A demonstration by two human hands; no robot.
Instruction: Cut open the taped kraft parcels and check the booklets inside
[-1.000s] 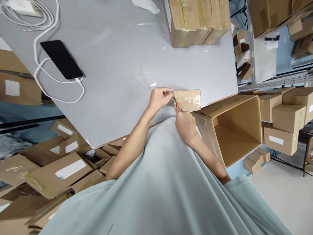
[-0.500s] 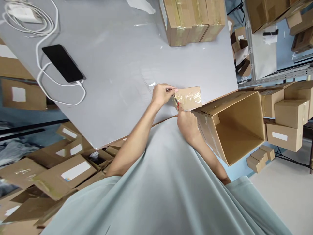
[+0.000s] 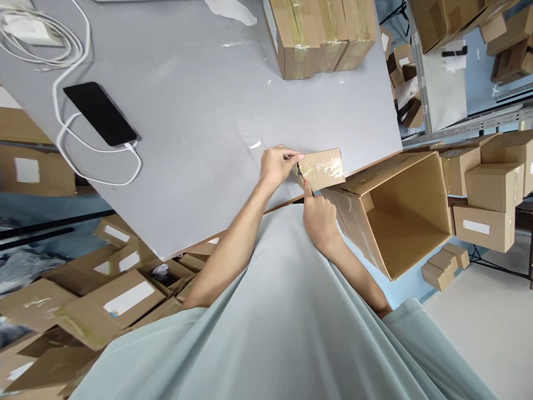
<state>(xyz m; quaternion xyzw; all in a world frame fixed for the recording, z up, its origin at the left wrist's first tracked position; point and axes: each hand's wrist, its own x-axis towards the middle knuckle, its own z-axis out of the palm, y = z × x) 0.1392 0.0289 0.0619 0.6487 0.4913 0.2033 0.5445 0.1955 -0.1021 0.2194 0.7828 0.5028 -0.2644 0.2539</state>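
A small cardboard box (image 3: 323, 168) with shiny clear tape across it lies at the near edge of the grey table. My left hand (image 3: 275, 168) is closed in a pinch on the upper left corner of this box. In my right hand (image 3: 320, 216) is a slim cutter with a red and black handle (image 3: 307, 184). Its index finger is stretched along the handle, and the tip touches the taped left end of the box. The exact kind of blade is too small to make out.
Several taped boxes (image 3: 316, 39) stand at the table's far side. A black phone (image 3: 101, 114) with a white cable lies on the left. Against the table's right edge is a large open carton (image 3: 410, 222). More cartons (image 3: 112, 297) are piled at lower left.
The cutter has drawn slightly down toward me at the box's left end, and more of its black handle shows. My left hand keeps its pinch. The view has shifted slightly.
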